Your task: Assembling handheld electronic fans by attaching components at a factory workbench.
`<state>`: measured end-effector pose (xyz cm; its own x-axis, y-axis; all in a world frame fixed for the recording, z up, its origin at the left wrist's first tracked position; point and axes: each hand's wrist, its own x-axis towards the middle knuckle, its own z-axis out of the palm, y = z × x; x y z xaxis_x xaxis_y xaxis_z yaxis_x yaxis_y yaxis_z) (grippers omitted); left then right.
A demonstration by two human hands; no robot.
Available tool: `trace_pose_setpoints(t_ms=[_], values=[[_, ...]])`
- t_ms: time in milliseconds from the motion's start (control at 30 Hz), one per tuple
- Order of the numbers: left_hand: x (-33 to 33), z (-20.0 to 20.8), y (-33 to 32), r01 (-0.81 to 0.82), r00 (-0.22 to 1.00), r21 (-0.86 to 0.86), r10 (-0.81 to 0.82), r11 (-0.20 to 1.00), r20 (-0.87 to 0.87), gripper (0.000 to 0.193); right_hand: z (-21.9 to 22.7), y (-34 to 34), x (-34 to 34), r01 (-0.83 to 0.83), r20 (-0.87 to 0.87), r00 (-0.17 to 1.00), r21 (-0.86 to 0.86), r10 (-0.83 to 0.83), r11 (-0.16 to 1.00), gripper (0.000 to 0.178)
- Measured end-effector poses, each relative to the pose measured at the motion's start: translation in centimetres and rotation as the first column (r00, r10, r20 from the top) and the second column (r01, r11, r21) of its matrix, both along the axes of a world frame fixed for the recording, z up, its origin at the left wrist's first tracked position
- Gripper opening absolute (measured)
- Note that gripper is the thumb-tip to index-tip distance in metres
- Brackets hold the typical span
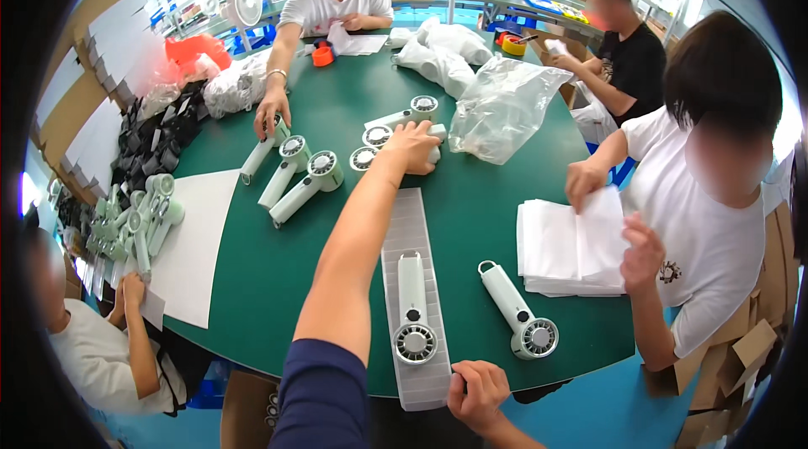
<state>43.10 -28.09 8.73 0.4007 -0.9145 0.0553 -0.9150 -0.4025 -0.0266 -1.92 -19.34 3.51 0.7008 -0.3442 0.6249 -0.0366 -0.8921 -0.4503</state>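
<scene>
A clear bag (505, 108) lies right of the far cluster of handheld fans (376, 137) on the green table (261, 281). The left hand (412, 148) reaches over them, its grip unclear; the right hand (479, 395) curls by the near, fan-bearing grey strip (411, 230), its hold also uncertain.

You get no readable text here. Small dark print (669, 271) on the white shirt (714, 234) by the tabletop's (480, 213) right edge: too small to make out.
</scene>
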Motion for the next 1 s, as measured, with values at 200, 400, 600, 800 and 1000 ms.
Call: trace_pose_setpoints(t_ms=[200, 400, 600, 800, 1000], values=[[-0.7, 0.7, -0.6, -0.002, 0.991, -0.043, -0.004, 0.999, -0.135, 0.062, 0.5, 0.2, -0.7, 0.053, 0.000, 0.999, -0.025, -0.053, 0.998, 0.012], [-3.5, 0.7, 4.8, 0.118, 0.993, -0.332, -0.106, 0.936, 0.056, 0.072, 0.2, 0.4, -1.2, 0.005, 0.020, 1.000, 0.002, -0.005, 1.000, 0.010], [-16.9, 4.8, 23.6, 0.000, 0.993, -0.811, -0.095, 0.585, -0.068, 0.037, -0.3, -0.1, 0.0, -0.006, 0.045, 0.999, 0.098, 0.002, 0.995, 0.012], [-38.1, -8.2, 48.7, -0.654, 0.643, -0.748, 0.437, -0.115, -0.629, 0.014, -1.0, 0.4, 0.0, -0.043, 0.156, 0.988, 0.128, 0.023, 0.991, 0.021], [-58.7, -27.6, 56.1, -0.764, -0.113, -0.245, 0.498, -0.597, -0.860, 0.023, -3.4, -0.4, -1.0, -0.055, 0.188, 0.981, 0.010, 0.052, 0.998, 0.027]])
